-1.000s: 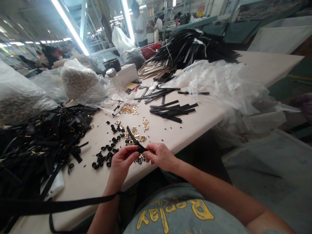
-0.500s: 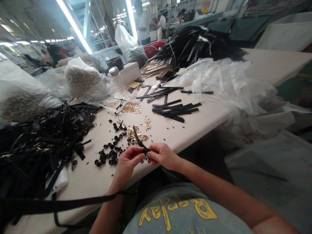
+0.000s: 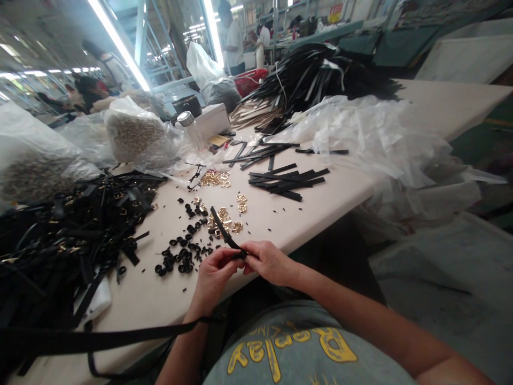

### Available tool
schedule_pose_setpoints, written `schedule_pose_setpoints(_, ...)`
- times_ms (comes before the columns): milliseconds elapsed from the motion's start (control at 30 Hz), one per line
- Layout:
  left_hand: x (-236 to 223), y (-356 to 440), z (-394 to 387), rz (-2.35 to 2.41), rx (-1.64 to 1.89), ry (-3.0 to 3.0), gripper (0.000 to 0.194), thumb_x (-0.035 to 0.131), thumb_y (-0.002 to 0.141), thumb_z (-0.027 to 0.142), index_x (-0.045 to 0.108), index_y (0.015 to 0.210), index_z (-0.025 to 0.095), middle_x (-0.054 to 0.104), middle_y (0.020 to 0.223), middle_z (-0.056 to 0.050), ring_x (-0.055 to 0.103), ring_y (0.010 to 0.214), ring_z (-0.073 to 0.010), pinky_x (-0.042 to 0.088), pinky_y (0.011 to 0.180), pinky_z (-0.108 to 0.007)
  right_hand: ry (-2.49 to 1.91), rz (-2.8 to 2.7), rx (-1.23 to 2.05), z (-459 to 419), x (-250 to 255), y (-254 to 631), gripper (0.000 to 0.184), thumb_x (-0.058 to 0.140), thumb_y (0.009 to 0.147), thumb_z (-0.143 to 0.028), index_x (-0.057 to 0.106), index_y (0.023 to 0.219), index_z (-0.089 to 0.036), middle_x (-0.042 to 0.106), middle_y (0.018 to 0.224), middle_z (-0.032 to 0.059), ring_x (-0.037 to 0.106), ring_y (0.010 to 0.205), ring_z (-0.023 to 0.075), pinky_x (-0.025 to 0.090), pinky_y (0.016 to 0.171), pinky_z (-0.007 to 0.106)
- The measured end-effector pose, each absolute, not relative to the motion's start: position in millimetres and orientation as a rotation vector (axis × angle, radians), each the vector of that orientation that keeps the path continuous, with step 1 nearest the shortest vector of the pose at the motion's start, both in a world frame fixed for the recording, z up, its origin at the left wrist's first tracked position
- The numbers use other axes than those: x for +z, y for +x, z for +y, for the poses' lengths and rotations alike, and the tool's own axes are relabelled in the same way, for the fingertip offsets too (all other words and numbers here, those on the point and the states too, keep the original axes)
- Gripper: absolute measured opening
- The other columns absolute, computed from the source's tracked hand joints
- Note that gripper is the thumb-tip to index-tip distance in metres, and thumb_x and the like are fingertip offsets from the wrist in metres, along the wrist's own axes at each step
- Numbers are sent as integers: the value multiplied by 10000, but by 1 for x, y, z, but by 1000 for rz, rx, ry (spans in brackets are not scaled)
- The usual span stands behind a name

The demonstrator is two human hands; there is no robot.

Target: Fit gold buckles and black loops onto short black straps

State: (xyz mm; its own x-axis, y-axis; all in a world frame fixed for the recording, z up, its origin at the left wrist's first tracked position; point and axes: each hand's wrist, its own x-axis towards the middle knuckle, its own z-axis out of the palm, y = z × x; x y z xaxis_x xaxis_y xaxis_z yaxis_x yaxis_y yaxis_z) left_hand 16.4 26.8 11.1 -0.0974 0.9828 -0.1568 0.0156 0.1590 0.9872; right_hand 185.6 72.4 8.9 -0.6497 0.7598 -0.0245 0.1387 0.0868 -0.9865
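A short black strap [image 3: 223, 229] is pinched between both hands near the front edge of the table. My left hand [image 3: 214, 275] closes on its near end from the left, thumb against fingers. From the right, my right hand [image 3: 267, 263] grips the same end, fingertips almost touching the left ones. The strap's free end points up and away over gold buckles [image 3: 224, 215]. Whatever sits right between the fingertips is mostly hidden. Small black loops [image 3: 182, 254] lie scattered left of the hands.
Black straps with buckles [image 3: 60, 240] are heaped at the left. Loose black strips [image 3: 288, 179] lie farther back, before a large strap bundle [image 3: 312, 75]. Plastic sheeting [image 3: 372, 128] covers the right side; a bag of small parts [image 3: 134, 131] stands back left. People are in the background.
The hands have shifted slightly, and the strap leans more to the left with more of its length showing. A person has appeared in the background at the left.
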Motion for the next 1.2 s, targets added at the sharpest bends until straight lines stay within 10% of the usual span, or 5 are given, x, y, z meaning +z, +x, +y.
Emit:
schedule_pose_setpoints(600, -2, 14, 35, 1122, 1552, 355, 462, 931, 526, 359, 712, 879, 156, 720, 777, -13, 655, 601, -90, 533, 557, -157, -1007, -1816, 1413, 69, 8, 186, 139, 584, 878, -267, 636, 797, -166, 605, 590, -36, 500, 512, 84, 363, 505, 190)
schedule_pose_setpoints(1200, -4, 25, 23, 1209, 1435, 648, 240, 855, 628, 282, 750, 790, 140, 669, 642, -10, 548, 587, -97, 449, 603, -216, -1068, -1964, 1236, 61, 17, 186, 244, 528, 919, -333, 633, 750, -191, 614, 611, -8, 539, 567, 132, 388, 558, 237)
